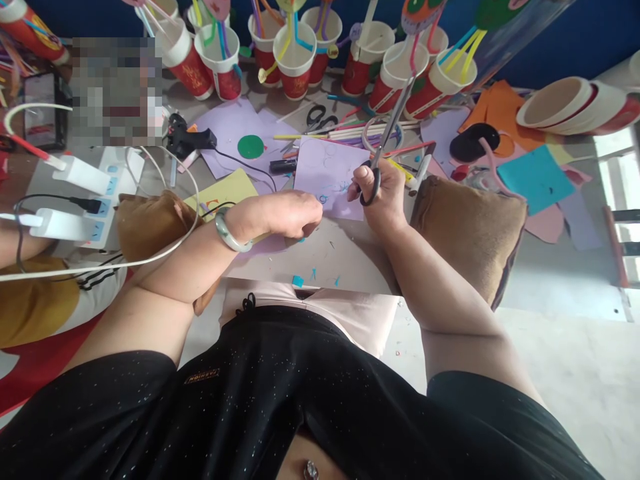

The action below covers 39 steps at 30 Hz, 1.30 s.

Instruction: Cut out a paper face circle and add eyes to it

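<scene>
Scissors (pixel 391 123) with black handles point up and away, their loops gripped by my right hand (pixel 383 190). My left hand (pixel 299 212) is closed, knuckles up, low over the table beside a purple sheet (pixel 313 167) that bears small drawn shapes. A tiny bit of blue shows under its fingers; what they pinch is too small to name. Small blue paper scraps (pixel 298 281) lie near the table's front edge. A black marker (pixel 283 167) rests left of the purple sheet.
Red and white paper cups (pixel 295 60) with straws line the back. At left are a glue gun (pixel 193 137), a power strip (pixel 105 200) and white cables. A brown cushion (pixel 467 233) sits by my right forearm. Another person's sleeve (pixel 37 307) shows at left.
</scene>
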Available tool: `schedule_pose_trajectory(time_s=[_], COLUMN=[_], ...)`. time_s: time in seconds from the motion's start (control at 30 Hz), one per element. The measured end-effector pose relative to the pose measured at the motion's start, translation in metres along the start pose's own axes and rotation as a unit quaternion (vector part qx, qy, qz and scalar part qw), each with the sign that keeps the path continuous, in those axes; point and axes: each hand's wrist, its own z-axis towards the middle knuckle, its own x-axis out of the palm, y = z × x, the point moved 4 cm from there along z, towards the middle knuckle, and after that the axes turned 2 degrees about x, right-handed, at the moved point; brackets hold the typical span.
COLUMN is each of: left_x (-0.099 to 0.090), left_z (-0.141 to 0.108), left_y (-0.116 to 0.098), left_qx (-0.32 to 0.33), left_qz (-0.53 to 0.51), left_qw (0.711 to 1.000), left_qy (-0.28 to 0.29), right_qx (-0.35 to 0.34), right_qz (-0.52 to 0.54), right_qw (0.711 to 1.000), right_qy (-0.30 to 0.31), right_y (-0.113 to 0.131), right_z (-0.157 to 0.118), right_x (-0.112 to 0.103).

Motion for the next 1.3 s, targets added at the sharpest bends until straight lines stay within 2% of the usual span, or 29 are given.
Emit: schedule_pose_trajectory(time_s=[0.3,0.43,0.53,0.63,0.73,0.83,1.0,1.3], left_x=[0.001,-0.005,-0.013,-0.02,-0.024,-0.026,-0.027,-0.02], left_z=[0.0,-0.001,-0.003,-0.003,-0.004,-0.006,-0.008,-0.001], left_y=[0.003,0.005,0.008,0.012,0.019,0.023,0.023,0.02], left_qx=[0.012,0.062,0.074,0.059,0.028,0.006,-0.009,-0.006], left_qz=[-0.049,-0.164,-0.277,-0.366,-0.419,-0.439,-0.456,-0.478], left_qw=[0.999,0.983,0.949,0.901,0.847,0.811,0.789,0.775], left_qy=[0.006,-0.051,-0.129,-0.226,-0.324,-0.387,-0.411,-0.414], right_qx=[0.009,0.004,0.003,-0.003,-0.015,-0.032,-0.047,-0.056], right_qz=[-0.001,0.003,0.0,-0.004,0.005,0.005,0.028,0.018], right_qw=[1.0,1.0,1.0,1.0,1.0,0.999,0.998,0.997], right_qy=[-0.005,-0.011,-0.008,0.0,0.003,-0.009,-0.033,-0.042], right_y=[0.002,0.005,0.005,0.008,0.016,0.029,0.043,0.04], right_z=[-0.001,-0.001,-0.001,-0.003,-0.008,-0.013,-0.02,-0.023], right_x=[0.0,0.0,0.0,-0.001,-0.001,-0.001,0.003,0.004])
